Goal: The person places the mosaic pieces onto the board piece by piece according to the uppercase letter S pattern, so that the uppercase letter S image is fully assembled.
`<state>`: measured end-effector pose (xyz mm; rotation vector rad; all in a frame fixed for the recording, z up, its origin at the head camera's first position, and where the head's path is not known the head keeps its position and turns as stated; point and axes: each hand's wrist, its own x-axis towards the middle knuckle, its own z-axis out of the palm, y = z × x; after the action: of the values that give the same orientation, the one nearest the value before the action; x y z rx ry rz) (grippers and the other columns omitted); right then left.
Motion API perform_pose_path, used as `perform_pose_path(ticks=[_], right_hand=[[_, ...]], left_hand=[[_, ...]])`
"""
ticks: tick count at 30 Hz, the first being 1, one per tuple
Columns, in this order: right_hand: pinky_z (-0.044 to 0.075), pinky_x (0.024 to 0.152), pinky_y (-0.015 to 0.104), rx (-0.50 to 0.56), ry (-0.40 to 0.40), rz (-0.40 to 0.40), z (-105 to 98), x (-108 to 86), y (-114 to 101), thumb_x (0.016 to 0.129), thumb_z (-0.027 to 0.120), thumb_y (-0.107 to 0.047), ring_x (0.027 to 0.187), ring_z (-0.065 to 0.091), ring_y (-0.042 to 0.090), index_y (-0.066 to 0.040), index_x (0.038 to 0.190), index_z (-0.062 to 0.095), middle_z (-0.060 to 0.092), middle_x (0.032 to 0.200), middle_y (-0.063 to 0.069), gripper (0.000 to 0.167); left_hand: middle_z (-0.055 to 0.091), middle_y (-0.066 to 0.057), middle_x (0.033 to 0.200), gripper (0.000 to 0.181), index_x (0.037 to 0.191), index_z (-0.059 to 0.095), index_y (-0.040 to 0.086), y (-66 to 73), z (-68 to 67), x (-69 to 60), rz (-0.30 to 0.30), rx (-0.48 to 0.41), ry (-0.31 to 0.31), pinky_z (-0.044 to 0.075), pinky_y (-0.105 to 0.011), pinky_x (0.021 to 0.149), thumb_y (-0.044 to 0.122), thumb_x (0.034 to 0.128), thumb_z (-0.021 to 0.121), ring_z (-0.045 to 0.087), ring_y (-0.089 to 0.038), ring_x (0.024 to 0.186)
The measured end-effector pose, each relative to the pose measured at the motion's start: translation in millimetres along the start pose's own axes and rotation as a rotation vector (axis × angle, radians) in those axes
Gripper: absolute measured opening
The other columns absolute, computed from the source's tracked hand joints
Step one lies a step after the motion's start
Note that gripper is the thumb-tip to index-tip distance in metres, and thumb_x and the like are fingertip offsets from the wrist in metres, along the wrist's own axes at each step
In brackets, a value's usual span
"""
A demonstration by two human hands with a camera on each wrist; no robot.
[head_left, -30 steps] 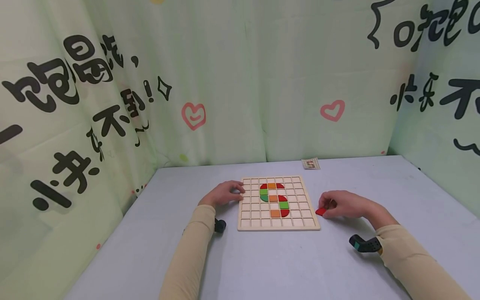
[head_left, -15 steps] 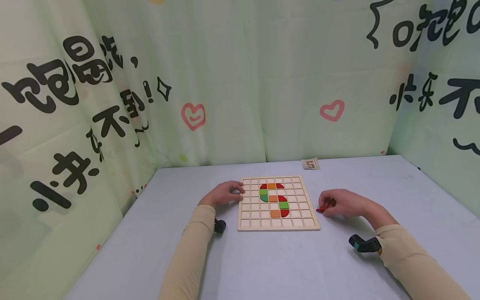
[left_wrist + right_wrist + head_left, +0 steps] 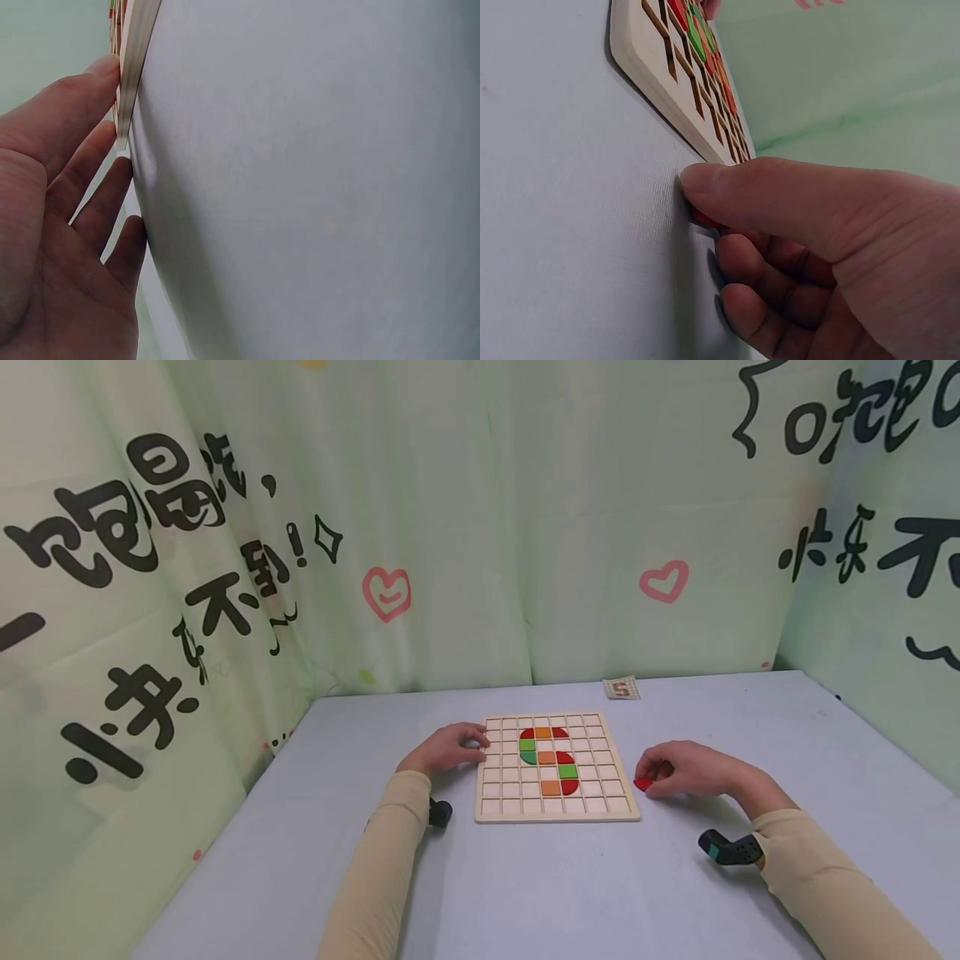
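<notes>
A wooden grid board (image 3: 558,817) lies on the table in the head view, with red, orange and green pieces forming a curved figure in its cells. My left hand (image 3: 448,747) rests at the board's left edge. In the left wrist view the thumb touches the board's side (image 3: 133,67), and the fingers are extended. Just off the board's right edge, my right hand (image 3: 692,768) pinches a small red piece (image 3: 642,784) low over the table. Most of that red piece (image 3: 705,219) is hidden behind the thumb in the right wrist view.
A small patterned card (image 3: 621,687) lies at the table's back edge, behind the board. Pale green curtains (image 3: 465,568) with black writing and hearts enclose the back and both sides. The white tablecloth (image 3: 555,893) stretches in front of the board.
The red piece between my right fingers has tilted, showing edge-on and then its face again. My right hand shifts only slightly; the left hand and the board stay put.
</notes>
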<state>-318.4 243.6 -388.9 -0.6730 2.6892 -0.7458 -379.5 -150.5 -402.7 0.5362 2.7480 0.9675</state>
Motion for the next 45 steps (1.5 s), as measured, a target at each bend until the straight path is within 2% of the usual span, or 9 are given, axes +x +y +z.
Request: perform_pose_path(ticks=[7, 14, 20, 23, 27, 33, 39, 45], right_hand=[[0.05, 0.074, 0.033, -0.021, 0.038, -0.008, -1, -0.4, -2, 0.085, 0.075, -0.019, 0.083, 0.054, 0.016, -0.011, 0.101, 0.067, 0.061, 0.089, -0.003, 0.019], [0.048, 0.069, 0.033, -0.025, 0.074, 0.012, -4, -1.9, -5, 0.087, 0.069, -0.012, 0.079, 0.054, 0.017, -0.011, 0.093, 0.064, 0.06, 0.085, -0.002, 0.008], [0.047, 0.076, 0.034, -0.024, -0.023, -0.024, -9, -11.1, 0, 0.084, 0.074, -0.019, 0.086, 0.054, 0.016, -0.015, 0.105, 0.068, 0.063, 0.095, -0.004, 0.022], [0.048, 0.077, 0.032, -0.014, -0.069, -0.051, -11, -14.4, 3, 0.083, 0.076, -0.02, 0.09, 0.054, 0.016, -0.018, 0.107, 0.069, 0.061, 0.1, -0.005, 0.025], [0.05, 0.079, 0.029, 0.004, -0.106, -0.046, -10, -13.8, 4, 0.084, 0.075, -0.018, 0.091, 0.056, 0.016, -0.02, 0.107, 0.068, 0.062, 0.099, -0.006, 0.025], [0.049, 0.076, 0.032, -0.025, -0.051, -0.041, -7, -8.8, 6, 0.085, 0.074, -0.018, 0.087, 0.055, 0.017, -0.017, 0.099, 0.066, 0.061, 0.095, -0.005, 0.016], [0.05, 0.078, 0.034, -0.023, -0.042, -0.031, -7, -9.7, 5, 0.084, 0.075, -0.015, 0.09, 0.056, 0.017, -0.015, 0.106, 0.066, 0.061, 0.099, -0.003, 0.024], [0.05, 0.076, 0.032, -0.051, -0.027, -0.06, -8, -8.5, 4, 0.085, 0.072, -0.014, 0.087, 0.055, 0.016, -0.015, 0.103, 0.067, 0.061, 0.096, -0.004, 0.019]], left_hand=[[0.052, -0.003, 0.143, 0.019, 0.107, 0.071, 0.012, -2.1, 1.3, 1.2, 0.005, 0.013, -0.002, 0.027, -0.042, 0.116, 0.019, 0.0894, 0.07, 0.036, -0.025, 0.14], [0.052, -0.003, 0.143, 0.019, 0.107, 0.071, 0.012, -1.0, 0.9, 0.8, -0.004, 0.014, 0.003, 0.026, -0.042, 0.116, 0.019, 0.0899, 0.069, 0.036, -0.025, 0.14], [0.051, -0.003, 0.144, 0.018, 0.106, 0.071, 0.013, -0.6, 1.2, 1.6, -0.017, 0.01, -0.001, 0.026, -0.042, 0.116, 0.019, 0.0897, 0.07, 0.035, -0.025, 0.141], [0.051, -0.003, 0.144, 0.017, 0.106, 0.071, 0.014, -0.8, 1.3, 1.6, -0.019, 0.008, 0.0, 0.026, -0.042, 0.116, 0.02, 0.0896, 0.07, 0.035, -0.025, 0.141], [0.051, -0.002, 0.144, 0.017, 0.106, 0.071, 0.014, -0.9, 1.2, 1.1, -0.02, 0.01, 0.001, 0.026, -0.042, 0.116, 0.02, 0.0899, 0.07, 0.035, -0.025, 0.141], [0.051, -0.003, 0.144, 0.017, 0.106, 0.071, 0.013, 0.3, 1.0, -0.2, -0.02, 0.0, 0.002, 0.026, -0.042, 0.116, 0.019, 0.0898, 0.07, 0.035, -0.025, 0.141], [0.051, -0.003, 0.144, 0.017, 0.106, 0.071, 0.013, 1.2, 0.7, -1.0, -0.021, 0.001, -0.002, 0.026, -0.042, 0.116, 0.019, 0.0898, 0.07, 0.035, -0.026, 0.141], [0.051, -0.003, 0.144, 0.018, 0.106, 0.071, 0.012, 2.8, -0.2, -2.3, -0.021, -0.005, 0.0, 0.025, -0.042, 0.116, 0.018, 0.0897, 0.07, 0.034, -0.026, 0.141]])
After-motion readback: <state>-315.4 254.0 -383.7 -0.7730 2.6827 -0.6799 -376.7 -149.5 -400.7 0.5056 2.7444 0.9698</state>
